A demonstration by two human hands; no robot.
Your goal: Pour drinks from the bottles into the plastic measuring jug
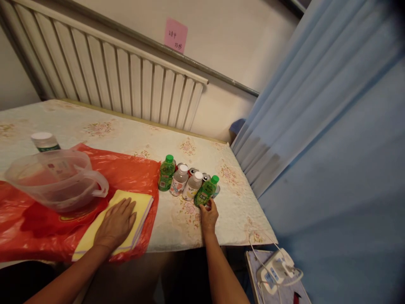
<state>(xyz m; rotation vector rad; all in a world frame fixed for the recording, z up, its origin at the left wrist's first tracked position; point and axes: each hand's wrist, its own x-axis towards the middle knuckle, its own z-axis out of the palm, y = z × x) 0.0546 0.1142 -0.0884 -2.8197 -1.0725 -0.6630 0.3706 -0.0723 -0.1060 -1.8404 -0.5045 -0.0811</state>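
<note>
I'm looking at bare hands, the left hand (117, 221) toward eight o'clock, the right hand (209, 216) near six. The left forearm (69, 276) and right forearm (221, 270) are bare too, both slim and tapering.

Two green-capped green plastic bottles (166, 174), two white-capped clear bottles (179, 182), at least three metal cans (206, 177), one translucent plastic pitcher (61, 185) and one folded yellow cloth (141, 206).

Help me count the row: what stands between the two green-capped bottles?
A white-capped bottle and, beside it, a second white-capped bottle, as the head view shows.
</note>
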